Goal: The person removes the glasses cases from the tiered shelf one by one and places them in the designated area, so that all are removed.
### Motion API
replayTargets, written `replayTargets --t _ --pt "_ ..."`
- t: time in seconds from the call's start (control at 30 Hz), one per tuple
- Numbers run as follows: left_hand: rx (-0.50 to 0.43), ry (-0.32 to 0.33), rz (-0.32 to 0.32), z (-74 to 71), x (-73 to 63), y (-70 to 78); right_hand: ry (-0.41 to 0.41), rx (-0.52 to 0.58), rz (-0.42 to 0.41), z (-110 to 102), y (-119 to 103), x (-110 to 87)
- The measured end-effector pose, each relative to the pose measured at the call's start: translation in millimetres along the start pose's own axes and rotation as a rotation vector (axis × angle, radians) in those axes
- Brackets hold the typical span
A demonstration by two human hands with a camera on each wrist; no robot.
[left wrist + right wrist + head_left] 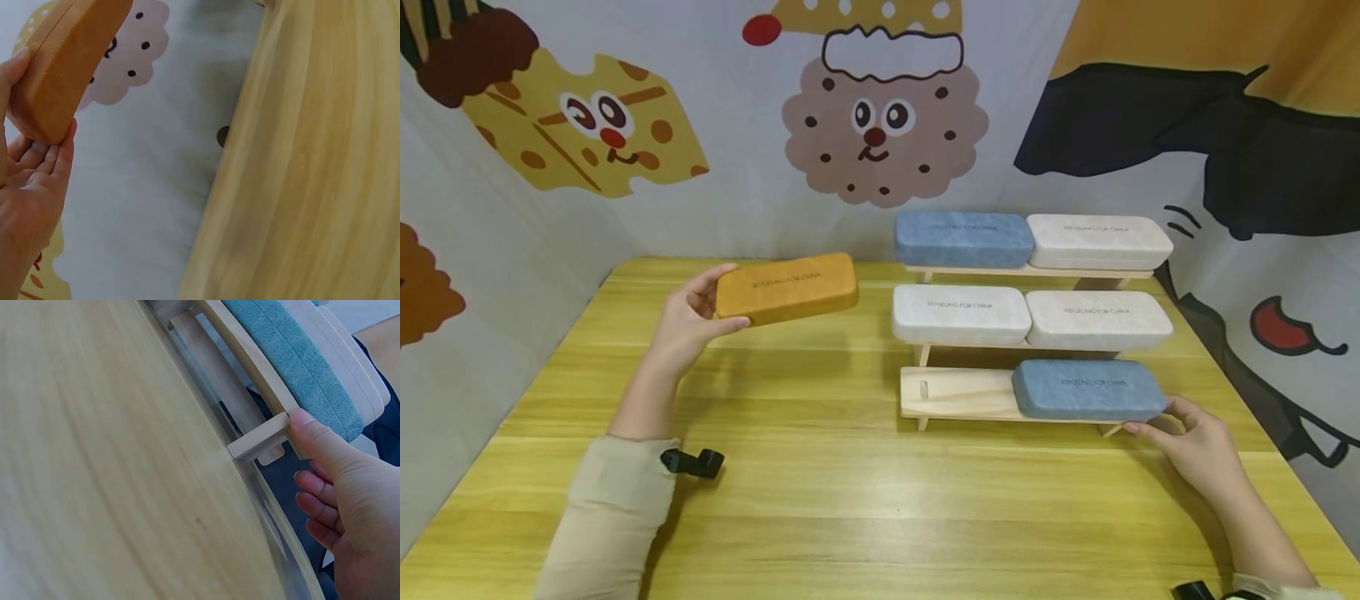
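An orange glasses case [786,290] is held at its left end by my left hand [688,312], raised over the table and tilted up to the right. In the left wrist view the fingers support the end of the case [65,69] and a seam runs along its side. At the lowest step of a wooden display rack [958,392], my right hand [1198,442] grips the right end, its thumb on the shelf edge beside the blue glasses case [1090,390]. The right index fingertip is hidden behind that end. Bare shelf shows left of this blue case.
On the middle step sit two white cases, a left one [961,314] and a right one [1097,319]. The top step bears another blue case [964,239] and a white case [1099,242]. A cartoon-printed cloth [715,208] hangs behind the wooden table [820,500].
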State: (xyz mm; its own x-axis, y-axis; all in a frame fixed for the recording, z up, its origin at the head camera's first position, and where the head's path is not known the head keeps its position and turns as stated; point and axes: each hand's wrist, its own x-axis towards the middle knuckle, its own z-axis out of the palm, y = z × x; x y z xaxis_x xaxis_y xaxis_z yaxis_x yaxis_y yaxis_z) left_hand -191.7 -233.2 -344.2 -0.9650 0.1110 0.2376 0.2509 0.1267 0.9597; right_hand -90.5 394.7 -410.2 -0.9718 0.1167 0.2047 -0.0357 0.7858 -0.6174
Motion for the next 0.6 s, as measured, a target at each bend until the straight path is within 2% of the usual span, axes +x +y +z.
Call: replayTargets --t 0.1,0.27,0.6 --pt "0.04 -0.028 -0.03 -0.2 5.7 -5.7 0.003 0.0 -0.003 -0.2 -0.1 0.0" --pt "0.061 -0.067 -0.032 0.8 15.4 -14.8 0.008 -0.002 -0.001 -0.2 0.3 0.7" --pt "0.024 -0.1 -0.056 5.9 35.4 -39.4 0.009 0.009 -0.01 0.9 0.9 0.2"
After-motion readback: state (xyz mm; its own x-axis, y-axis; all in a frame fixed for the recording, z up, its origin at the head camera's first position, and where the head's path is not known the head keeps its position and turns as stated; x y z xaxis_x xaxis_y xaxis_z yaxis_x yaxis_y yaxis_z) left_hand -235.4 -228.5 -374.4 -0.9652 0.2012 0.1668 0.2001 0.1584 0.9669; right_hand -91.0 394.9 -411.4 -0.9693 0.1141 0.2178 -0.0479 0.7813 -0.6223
